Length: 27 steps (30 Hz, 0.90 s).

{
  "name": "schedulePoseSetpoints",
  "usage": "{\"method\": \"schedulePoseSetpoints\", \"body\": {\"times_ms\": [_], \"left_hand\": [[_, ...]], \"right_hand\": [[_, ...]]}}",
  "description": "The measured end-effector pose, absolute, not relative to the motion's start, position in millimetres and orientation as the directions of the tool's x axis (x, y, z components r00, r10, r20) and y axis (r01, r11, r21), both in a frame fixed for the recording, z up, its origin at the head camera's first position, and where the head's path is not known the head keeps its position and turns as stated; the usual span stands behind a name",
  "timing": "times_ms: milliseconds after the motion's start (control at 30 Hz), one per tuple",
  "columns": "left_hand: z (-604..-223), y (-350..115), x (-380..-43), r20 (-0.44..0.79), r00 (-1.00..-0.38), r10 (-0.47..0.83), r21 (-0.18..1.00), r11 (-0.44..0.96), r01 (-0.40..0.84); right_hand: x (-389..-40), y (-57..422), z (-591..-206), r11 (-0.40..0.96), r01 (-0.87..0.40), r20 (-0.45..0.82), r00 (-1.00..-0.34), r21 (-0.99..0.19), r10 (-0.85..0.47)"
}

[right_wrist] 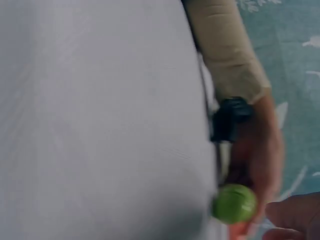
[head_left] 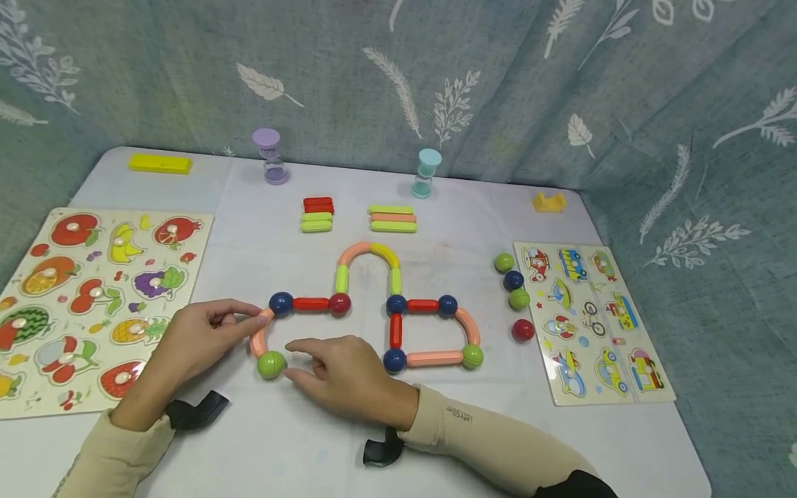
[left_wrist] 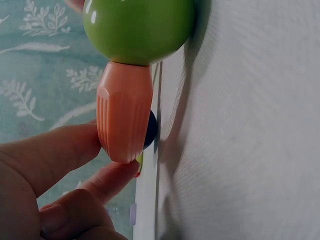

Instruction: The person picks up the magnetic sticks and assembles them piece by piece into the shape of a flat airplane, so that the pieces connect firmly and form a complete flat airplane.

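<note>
My left hand (head_left: 202,339) pinches a curved orange rod (head_left: 257,342) between thumb and finger; the left wrist view shows the grip on the ribbed rod (left_wrist: 124,115) closely. A green ball (head_left: 271,364) sits at the rod's near end, and a dark blue ball (head_left: 281,303) at its far end. Just right of the green ball, my right hand (head_left: 351,377) has thumb and index finger spread apart, holding nothing. From the blue ball a red rod (head_left: 310,303) runs to a red ball (head_left: 340,304). An arch of rods (head_left: 371,249) and a closed loop with an orange rod (head_left: 434,358) continue rightward.
Short rods (head_left: 317,222) and longer rods (head_left: 393,227) lie behind. Loose balls (head_left: 519,299) line up at right beside a vehicle puzzle board (head_left: 585,277). A fruit puzzle board (head_left: 118,277) lies left. Two hourglasses, one purple (head_left: 274,162), one teal (head_left: 425,173), stand at the back.
</note>
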<state>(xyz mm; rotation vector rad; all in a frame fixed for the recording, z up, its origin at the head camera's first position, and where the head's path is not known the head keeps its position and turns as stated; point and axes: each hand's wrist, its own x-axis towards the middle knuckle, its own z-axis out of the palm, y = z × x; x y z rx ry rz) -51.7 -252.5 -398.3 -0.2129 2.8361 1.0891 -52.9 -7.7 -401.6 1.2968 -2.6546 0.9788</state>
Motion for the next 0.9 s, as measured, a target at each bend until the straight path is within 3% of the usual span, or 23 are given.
{"method": "schedulePoseSetpoints", "body": {"times_ms": [167,267,433,600,733,900], "left_hand": [[-398,-252,-50,-0.124,-0.988,-0.094,0.646,0.748,-0.153],[-398,-251,-50,-0.122,-0.988,-0.097,0.653,0.742,-0.154],[-399,-249,-51,-0.112,-0.989,-0.095,0.67,0.728,-0.146],[-400,-248,-49,-0.082,-0.994,-0.075,0.699,0.707,-0.111],[-400,-250,-43,-0.058,-0.997,0.06,0.76,0.65,-0.005],[-400,-258,-35,-0.086,-0.958,0.274,0.829,0.554,0.084]], "right_hand": [[-66,22,-375,0.447,-0.737,0.296,-0.636,-0.506,-0.713],[-86,44,-364,0.464,-0.708,0.306,-0.672,-0.532,-0.674],[-137,72,-356,0.553,-0.604,0.228,-0.766,-0.574,-0.601],[-198,87,-357,0.653,-0.575,0.132,-0.792,-0.493,-0.596],[-231,83,-359,0.671,-0.562,0.059,-0.786,-0.484,-0.616],[-250,43,-361,0.646,-0.597,0.01,-0.738,-0.475,-0.675]]}}
